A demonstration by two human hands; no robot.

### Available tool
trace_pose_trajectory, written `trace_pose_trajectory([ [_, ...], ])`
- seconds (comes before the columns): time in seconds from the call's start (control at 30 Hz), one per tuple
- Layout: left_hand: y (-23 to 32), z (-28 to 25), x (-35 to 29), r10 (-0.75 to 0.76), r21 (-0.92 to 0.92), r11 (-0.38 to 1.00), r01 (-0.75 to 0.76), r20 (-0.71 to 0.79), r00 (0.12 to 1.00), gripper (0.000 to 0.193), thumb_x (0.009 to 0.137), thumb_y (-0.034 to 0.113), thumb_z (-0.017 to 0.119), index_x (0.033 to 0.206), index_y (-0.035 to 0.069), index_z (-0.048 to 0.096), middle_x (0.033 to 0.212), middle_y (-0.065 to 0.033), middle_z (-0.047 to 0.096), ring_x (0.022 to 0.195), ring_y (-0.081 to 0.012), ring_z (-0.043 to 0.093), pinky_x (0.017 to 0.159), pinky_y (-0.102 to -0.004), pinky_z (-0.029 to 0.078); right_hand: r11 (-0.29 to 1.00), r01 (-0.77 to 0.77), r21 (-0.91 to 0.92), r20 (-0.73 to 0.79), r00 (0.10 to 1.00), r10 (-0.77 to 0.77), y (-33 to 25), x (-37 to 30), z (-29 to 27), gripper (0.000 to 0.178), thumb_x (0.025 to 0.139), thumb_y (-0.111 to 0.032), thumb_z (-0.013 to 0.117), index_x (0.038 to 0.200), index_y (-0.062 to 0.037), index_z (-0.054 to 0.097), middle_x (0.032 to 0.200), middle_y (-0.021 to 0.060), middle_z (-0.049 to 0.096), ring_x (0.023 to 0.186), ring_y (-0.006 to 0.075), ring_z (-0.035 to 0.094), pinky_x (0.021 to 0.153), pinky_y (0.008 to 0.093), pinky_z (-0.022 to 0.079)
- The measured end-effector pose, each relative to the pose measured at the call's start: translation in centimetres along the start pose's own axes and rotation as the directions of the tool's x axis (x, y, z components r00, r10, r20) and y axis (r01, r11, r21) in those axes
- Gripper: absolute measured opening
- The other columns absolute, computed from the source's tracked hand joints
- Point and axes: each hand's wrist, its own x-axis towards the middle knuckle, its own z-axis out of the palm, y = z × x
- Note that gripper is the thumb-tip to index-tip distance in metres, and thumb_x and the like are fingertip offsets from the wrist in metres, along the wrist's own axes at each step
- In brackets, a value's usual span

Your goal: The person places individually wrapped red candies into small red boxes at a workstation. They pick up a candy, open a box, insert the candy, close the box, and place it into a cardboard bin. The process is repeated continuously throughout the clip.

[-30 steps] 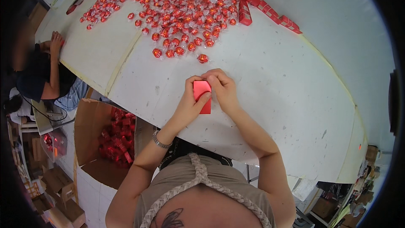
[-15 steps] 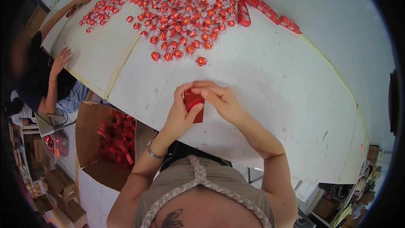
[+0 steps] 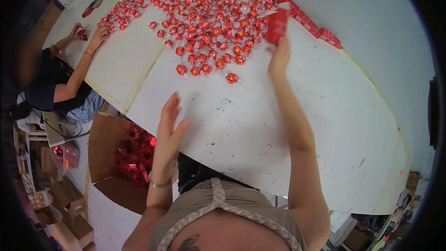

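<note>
My right hand reaches to the far side of the table, fingers closed on a red cardboard box. The box is smeared by motion and partly covers the fingertips. Beside it spreads a large heap of red-wrapped candies with clear twisted ends. Nearer to me, my left hand hovers over the table's front edge, fingers apart and holding nothing. Just left of that wrist, a big brown carton stands below table level with many small red boxes inside.
More red boxes lie in a row along the table's far right edge. At the left, a co-worker's hands work by a smaller candy pile, one holding a dark red box. Brown cartons stack on the floor at lower left.
My hands have parted from the small red box they held together, and it is gone from between them. The left moved left toward the carton; the right stretched away to another red box.
</note>
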Motion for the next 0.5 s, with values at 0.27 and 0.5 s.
trace_pose_trajectory([
  [0.27, -1.9, 5.9, 5.6, -0.151, -0.649, 0.758, 0.062, -0.083, 0.985, 0.041, 0.088, 0.01, 0.062, 0.123, 0.001, 0.041, 0.112, -0.0114, 0.058, 0.102, -0.0234, 0.061, 0.088, -0.0358, 0.05, 0.499, 0.687, -0.528, 0.65, 0.705, -0.283, -2.4, -9.1, 1.3, 0.028, 0.078, -0.026, 0.071, 0.092, -0.0036, 0.062, 0.12, 0.0162, 0.05, 0.11, 0.0335, 0.047, 0.092, 0.0425, 0.042],
  [0.5, -3.6, 3.6, 3.8, -0.231, -0.267, 0.94, 0.214, -0.034, 0.972, 0.061, 0.079, 0.004, 0.07, 0.126, 0.003, 0.031, 0.105, -0.0096, 0.06, 0.093, -0.0158, 0.062, 0.076, -0.0293, 0.052, 0.325, 0.632, -0.704, 0.659, 0.751, -0.032, -2.0, -8.1, -0.2, 0.039, 0.07, -0.039, 0.074, 0.092, -0.0084, 0.064, 0.123, 0.0159, 0.047, 0.1, 0.0327, 0.054, 0.08, 0.0405, 0.05],
])
